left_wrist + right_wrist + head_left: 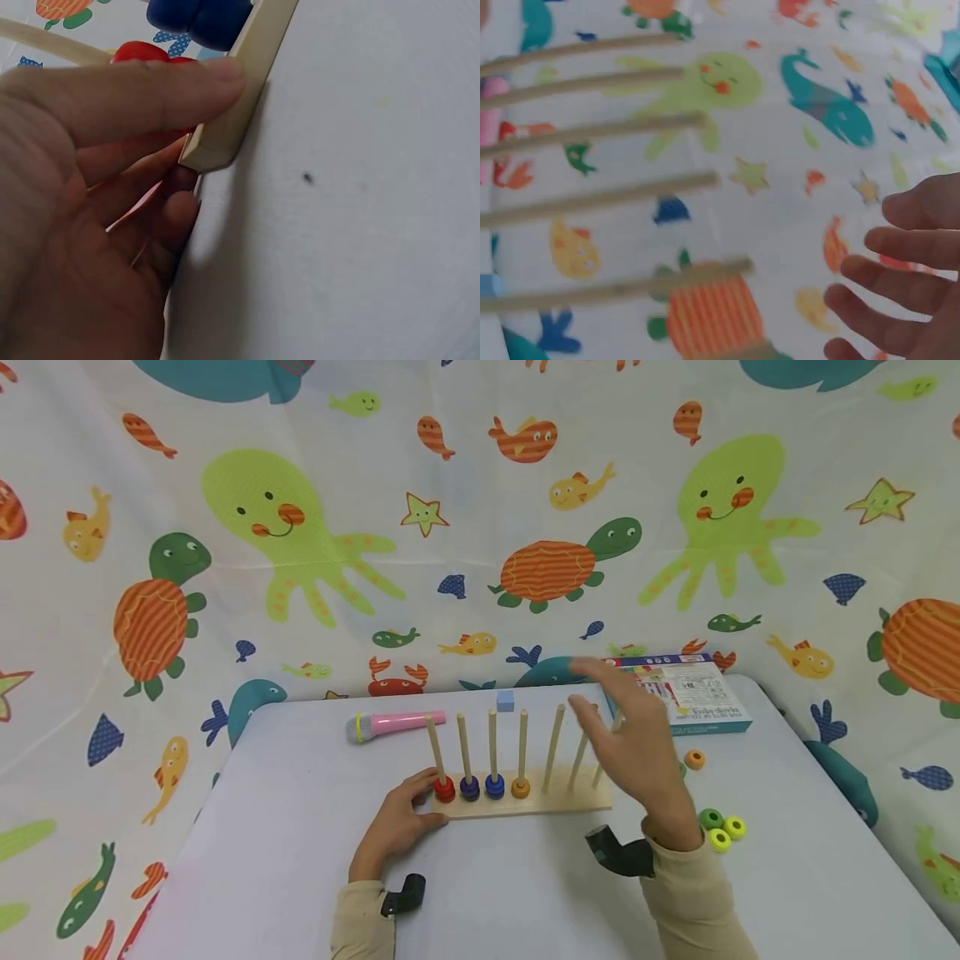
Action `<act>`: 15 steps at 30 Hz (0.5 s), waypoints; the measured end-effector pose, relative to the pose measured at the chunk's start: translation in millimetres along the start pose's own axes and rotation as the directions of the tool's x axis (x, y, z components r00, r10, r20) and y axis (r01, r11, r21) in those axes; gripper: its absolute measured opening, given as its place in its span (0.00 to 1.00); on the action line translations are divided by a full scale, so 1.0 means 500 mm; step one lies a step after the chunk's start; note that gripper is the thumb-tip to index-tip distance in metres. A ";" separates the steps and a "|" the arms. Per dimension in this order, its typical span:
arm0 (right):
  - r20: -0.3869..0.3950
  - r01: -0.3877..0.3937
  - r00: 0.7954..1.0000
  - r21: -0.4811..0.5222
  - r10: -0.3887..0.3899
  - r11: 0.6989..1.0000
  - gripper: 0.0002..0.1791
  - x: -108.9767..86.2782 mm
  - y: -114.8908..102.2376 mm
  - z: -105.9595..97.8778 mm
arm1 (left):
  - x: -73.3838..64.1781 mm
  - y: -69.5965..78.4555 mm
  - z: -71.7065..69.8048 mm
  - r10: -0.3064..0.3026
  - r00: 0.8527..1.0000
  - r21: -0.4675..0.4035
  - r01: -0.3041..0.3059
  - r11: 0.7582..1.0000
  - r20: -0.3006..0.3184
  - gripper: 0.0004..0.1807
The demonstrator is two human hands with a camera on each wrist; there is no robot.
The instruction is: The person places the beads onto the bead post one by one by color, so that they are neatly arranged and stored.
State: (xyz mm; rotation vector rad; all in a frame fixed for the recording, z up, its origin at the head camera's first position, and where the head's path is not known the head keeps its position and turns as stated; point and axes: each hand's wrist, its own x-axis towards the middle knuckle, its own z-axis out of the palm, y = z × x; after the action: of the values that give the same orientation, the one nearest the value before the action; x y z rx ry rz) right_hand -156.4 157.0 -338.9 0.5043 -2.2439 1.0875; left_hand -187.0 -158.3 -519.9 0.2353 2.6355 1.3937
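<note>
A wooden peg rack with several upright rods stands on the white table. Red beads sit on its leftmost rod, blue beads on the following two, and an orange bead on the fourth. My left hand grips the rack's left end; in the left wrist view its thumb presses the front edge, with the other fingers around the end. My right hand is raised over the right-hand rods with nothing in it. The right wrist view shows its fingers spread apart, beyond the rod tips.
Loose green beads, yellow beads and an orange bead lie to the right of the rack. A flat box lies at the back right. Behind the rack are a pink toy microphone and a light blue cube.
</note>
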 end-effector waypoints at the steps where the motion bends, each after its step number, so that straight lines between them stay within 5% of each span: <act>1: -0.056 -0.016 0.998 0.004 0.016 1.000 0.22 -0.003 0.009 -0.016 | 0.000 0.000 0.000 0.001 1.000 0.000 -0.001 1.000 0.001 0.36; 4: -0.193 -0.136 0.972 -0.008 0.132 0.991 0.23 -0.017 0.044 -0.066 | 0.001 0.002 0.000 0.004 1.000 0.004 -0.004 1.000 0.002 0.36; 7: -0.287 -0.340 0.901 0.004 0.327 0.940 0.24 -0.037 0.095 -0.108 | 0.001 0.004 -0.001 0.008 1.000 0.000 -0.008 1.000 -0.003 0.36; 11: -0.313 -0.612 0.747 0.022 0.586 0.791 0.27 -0.066 0.178 -0.143 | 0.001 0.004 0.001 0.011 1.000 -0.003 -0.011 1.000 0.001 0.36; 15: -0.176 -0.773 0.633 -0.089 0.754 0.628 0.31 -0.092 0.263 -0.154 | 0.001 0.002 0.003 -0.004 1.000 0.000 0.004 1.000 0.002 0.36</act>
State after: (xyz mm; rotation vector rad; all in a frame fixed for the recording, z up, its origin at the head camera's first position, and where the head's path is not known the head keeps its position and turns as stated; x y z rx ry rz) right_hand -168.9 300.3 -406.8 -0.6714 -2.4403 1.2532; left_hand -187.1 -156.6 -520.1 0.2317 2.6328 1.3910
